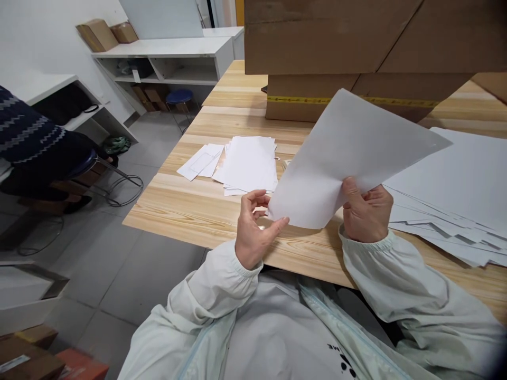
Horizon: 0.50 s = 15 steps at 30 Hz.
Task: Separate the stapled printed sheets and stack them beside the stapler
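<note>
A white sheet of paper (348, 142) is raised above the wooden table, tilted, with one corner pointing away from me. My right hand (366, 211) grips its near edge, thumb on top and fingers curled beneath. At the sheet's lower left corner is my left hand (257, 224), its thumb and fingers spread around the corner; whether they touch it is hard to tell. Beyond my left hand lies a stack of white papers (251, 163), with smaller printed slips (202, 161) beside it. A larger spread pile of white sheets (459, 184) lies to the right of my right hand.
Large cardboard boxes (317, 97) stand at the back of the wooden table (178, 198), blocking the view behind. On the left, a person (31, 137) sits on a stool. White shelving (166, 47) and a blue stool (179, 96) are farther off. Boxes (29, 356) sit on the floor at lower left.
</note>
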### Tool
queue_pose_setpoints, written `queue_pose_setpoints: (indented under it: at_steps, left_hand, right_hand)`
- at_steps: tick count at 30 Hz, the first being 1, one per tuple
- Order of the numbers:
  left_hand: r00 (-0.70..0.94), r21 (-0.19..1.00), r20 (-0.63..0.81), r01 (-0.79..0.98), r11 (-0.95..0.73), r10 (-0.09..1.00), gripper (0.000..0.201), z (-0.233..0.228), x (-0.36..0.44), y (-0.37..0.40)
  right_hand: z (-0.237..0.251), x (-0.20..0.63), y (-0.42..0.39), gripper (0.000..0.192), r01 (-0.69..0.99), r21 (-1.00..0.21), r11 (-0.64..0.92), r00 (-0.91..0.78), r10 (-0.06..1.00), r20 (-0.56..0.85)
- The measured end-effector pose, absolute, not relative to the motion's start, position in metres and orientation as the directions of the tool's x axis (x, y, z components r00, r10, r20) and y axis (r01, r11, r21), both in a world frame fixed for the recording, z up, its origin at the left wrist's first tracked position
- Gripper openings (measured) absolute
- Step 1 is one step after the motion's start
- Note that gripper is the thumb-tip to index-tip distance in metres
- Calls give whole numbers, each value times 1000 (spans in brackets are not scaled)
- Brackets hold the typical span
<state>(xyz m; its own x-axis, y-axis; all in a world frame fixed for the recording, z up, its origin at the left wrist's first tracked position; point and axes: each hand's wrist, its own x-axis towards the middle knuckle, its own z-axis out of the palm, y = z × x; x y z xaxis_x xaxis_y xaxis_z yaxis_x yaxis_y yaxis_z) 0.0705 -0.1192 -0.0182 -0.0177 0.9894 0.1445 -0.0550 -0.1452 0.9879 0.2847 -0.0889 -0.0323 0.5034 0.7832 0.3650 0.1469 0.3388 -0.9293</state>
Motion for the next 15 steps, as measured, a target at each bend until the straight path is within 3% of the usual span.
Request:
queue_pose_setpoints:
  at_steps: [7, 11, 15]
  left_hand:
    - [21, 991, 27, -131, -24, 999, 43, -13, 71, -118]
    - [47, 996, 29, -84, -25, 998, 38, -17, 63, -117]
    - [86, 998, 41, -59, -36, 995, 33, -23, 59, -118]
  right_hand:
    - [-28, 282, -94, 25, 232, -905, 356, 576, 699, 423]
    - [-29, 283, -95, 23, 287, -908, 303, 572, 707, 417]
    - [-28, 279, -95, 21, 242, -895, 374, 581, 683, 442]
